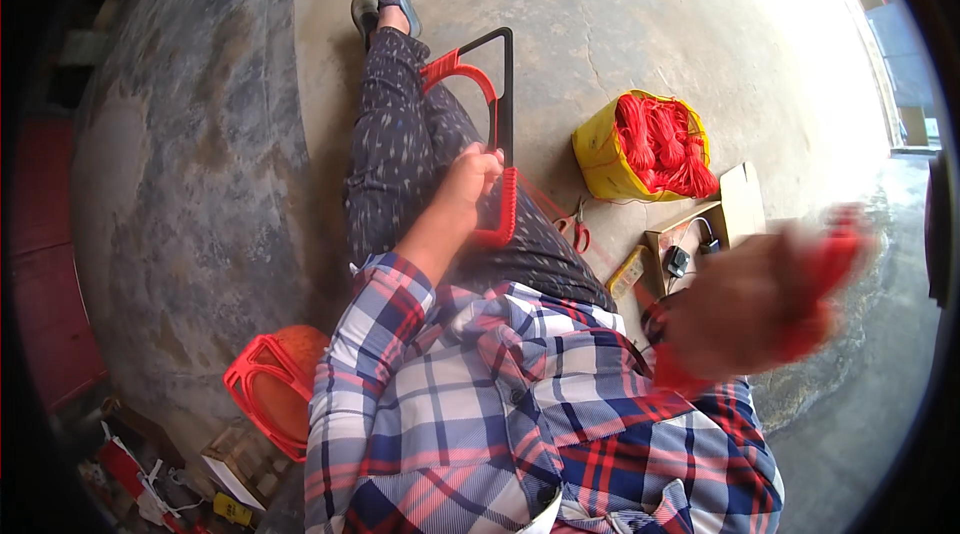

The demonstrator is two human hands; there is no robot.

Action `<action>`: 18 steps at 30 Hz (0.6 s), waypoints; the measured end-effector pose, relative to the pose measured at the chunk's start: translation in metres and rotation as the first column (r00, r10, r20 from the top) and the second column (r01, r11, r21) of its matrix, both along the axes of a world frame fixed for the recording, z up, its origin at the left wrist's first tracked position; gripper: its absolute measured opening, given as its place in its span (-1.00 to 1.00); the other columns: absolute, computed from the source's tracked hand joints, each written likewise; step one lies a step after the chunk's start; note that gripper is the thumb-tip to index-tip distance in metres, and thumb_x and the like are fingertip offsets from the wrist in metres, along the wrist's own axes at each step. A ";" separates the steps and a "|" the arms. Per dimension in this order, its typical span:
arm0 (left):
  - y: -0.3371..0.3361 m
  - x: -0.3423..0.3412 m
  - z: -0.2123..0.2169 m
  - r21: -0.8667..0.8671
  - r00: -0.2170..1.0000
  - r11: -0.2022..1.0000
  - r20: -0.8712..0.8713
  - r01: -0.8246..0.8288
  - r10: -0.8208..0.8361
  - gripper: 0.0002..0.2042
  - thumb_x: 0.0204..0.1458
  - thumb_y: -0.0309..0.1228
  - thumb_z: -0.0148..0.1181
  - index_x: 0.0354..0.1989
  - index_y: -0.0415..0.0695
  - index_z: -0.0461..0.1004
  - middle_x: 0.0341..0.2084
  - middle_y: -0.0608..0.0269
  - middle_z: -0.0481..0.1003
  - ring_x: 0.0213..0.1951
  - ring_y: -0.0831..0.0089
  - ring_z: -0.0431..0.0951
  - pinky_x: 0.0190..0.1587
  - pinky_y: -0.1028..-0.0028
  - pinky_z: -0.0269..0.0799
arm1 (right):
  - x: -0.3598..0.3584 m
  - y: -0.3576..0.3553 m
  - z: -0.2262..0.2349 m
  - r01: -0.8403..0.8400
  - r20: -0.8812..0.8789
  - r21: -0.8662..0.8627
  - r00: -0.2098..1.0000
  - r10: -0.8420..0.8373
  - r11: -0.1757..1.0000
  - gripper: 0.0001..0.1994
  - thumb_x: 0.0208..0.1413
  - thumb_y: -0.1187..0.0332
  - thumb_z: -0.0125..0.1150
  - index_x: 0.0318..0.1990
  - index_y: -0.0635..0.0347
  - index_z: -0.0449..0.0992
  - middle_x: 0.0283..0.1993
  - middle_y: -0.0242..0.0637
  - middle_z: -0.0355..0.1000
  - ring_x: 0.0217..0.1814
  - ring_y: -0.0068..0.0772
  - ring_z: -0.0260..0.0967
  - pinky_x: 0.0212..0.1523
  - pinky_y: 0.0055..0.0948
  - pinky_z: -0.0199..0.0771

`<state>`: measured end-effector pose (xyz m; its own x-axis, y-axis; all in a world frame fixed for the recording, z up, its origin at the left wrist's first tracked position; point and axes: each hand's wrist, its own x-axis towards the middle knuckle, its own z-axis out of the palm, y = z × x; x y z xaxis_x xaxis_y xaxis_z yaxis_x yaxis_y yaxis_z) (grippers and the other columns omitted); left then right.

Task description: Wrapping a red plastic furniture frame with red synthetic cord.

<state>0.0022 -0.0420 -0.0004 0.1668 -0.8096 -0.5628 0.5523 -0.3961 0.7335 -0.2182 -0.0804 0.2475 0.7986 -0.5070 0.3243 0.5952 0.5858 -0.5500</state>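
A black and red frame [506, 99], with a curved red grip at one end and a ribbed red grip at the other, lies across my legs. My left hand [468, 184] is closed round its black bar near the ribbed grip. My right hand [735, 309] is raised at the right and smeared by motion. Blurred red cord [838, 252] sticks out on both sides of that hand, which appears to grip it; the separate fingers cannot be made out. A thin red strand runs over my thigh near the frame.
At the right stands a yellow bucket [605, 154] full of red cord hanks [665, 144]. Red-handled scissors [575, 229], a yellow object [628, 272] and an open cardboard box [740, 199] with a black adapter [677, 261] lie nearer. A red plastic item [265, 374] is at the lower left.
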 end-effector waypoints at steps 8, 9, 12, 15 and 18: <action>0.005 -0.027 0.065 -0.308 0.112 0.901 0.951 0.304 0.287 -0.56 -0.23 -0.57 0.12 -0.05 -0.14 0.37 -0.32 0.23 0.44 -0.17 0.25 0.39 -0.02 0.39 0.21 | -0.039 -0.061 0.008 0.142 0.296 -0.331 0.954 -0.040 0.933 -0.72 0.06 0.30 0.30 -0.23 0.12 0.28 -0.57 -0.39 0.38 -0.75 -0.56 0.26 -0.84 -0.57 0.27; 0.006 -0.028 0.071 -0.241 0.174 0.869 0.968 0.433 0.182 -0.55 -0.24 -0.57 0.15 -0.05 -0.12 0.37 -0.35 0.30 0.46 -0.19 0.27 0.40 0.00 0.37 0.18 | -0.017 -0.045 -0.009 0.437 0.163 -0.272 0.899 -0.407 0.857 -0.75 0.00 0.38 0.32 -0.28 0.11 0.31 -0.63 -0.50 0.30 -0.74 -0.74 0.20 -0.83 -0.74 0.13; 0.005 -0.005 0.058 -0.277 0.282 0.939 0.935 0.204 0.214 -0.82 -0.09 -0.52 0.22 -0.29 -0.14 0.41 -0.59 0.33 0.45 -0.52 0.31 0.46 -0.25 0.35 0.37 | -0.020 -0.062 -0.091 0.291 -0.381 -0.569 0.736 -0.560 0.769 -0.72 -0.09 0.49 0.27 -0.15 0.22 0.51 -0.34 -0.42 0.39 -0.44 -0.61 0.28 -0.43 -0.67 0.26; 0.008 0.030 0.031 -0.112 0.433 0.993 0.897 0.039 0.084 -0.87 0.02 -0.43 0.23 -0.41 -0.22 0.45 -0.60 0.00 0.52 -0.50 0.19 0.58 -0.43 0.34 0.43 | 0.019 -0.061 -0.136 -0.383 -0.595 -0.801 0.588 -0.548 0.459 -0.78 -0.13 0.49 0.28 -0.25 0.17 0.55 -0.35 -0.26 0.42 -0.31 -0.31 0.41 -0.28 -0.36 0.41; 0.014 0.033 0.013 0.208 0.267 0.958 0.929 0.199 -0.257 -0.68 0.09 -0.21 0.15 -0.46 -0.29 0.50 -0.54 -0.14 0.50 -0.44 0.03 0.58 -0.41 0.24 0.40 | 0.037 -0.049 -0.210 -0.509 -0.510 -0.831 0.533 -0.675 0.225 -0.81 -0.03 0.38 0.21 -0.21 0.00 0.58 -0.35 -0.19 0.44 -0.32 -0.08 0.44 -0.29 -0.26 0.45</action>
<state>0.0354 -0.0276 0.0124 0.4141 -0.8910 -0.1859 -0.6231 -0.4264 0.6557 -0.1814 -0.1294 0.0380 0.9031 -0.4255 -0.0583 -0.3524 -0.6565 -0.6669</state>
